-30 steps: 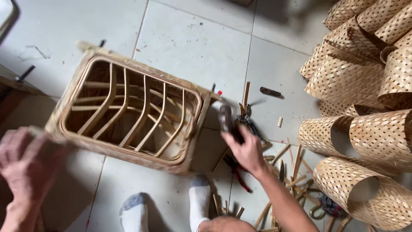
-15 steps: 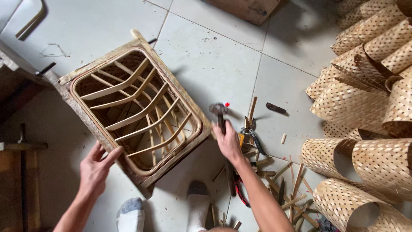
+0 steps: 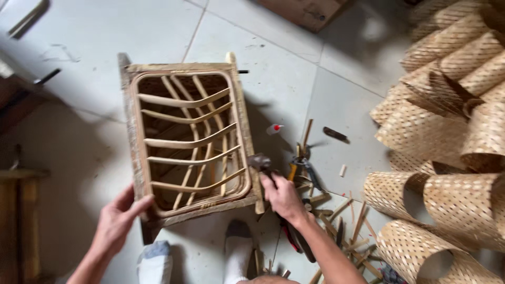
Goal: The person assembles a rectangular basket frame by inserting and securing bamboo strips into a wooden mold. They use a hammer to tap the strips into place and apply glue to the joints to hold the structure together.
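Far left: a dark wooden bench point(image 3: 21, 210), well apart from the work. Near left: left hand point(image 3: 117, 221) grasping the near-left corner of the frame point(image 3: 187, 138), fingers curled over the rim, steadying it. Centre, on the tiled floor point(image 3: 273, 58): a box-like rattan frame standing on its side, open face up, curved slats running across inside. Probably light and stiff as a whole, yet thin in the slats, likely to crack under a hard blow; best held by the thicker outer rim or corner posts, not the slats. Just beneath, two socked feet point(image 3: 236, 247) close to the near edge. Right of the frame: right hand point(image 3: 284, 197) clenched on a hammer point(image 3: 261, 164), head touching or just beside the near-right corner; hard to tell which. Just right of that, a litter of offcuts point(image 3: 352, 231) and pliers point(image 3: 305, 168) crowding the floor near the wrist, a small bottle point(image 3: 273, 129) and a dark tool point(image 3: 335, 134) farther off. Far right: rolls of woven cane sheet point(image 3: 452, 131), piled, apart from the frame.
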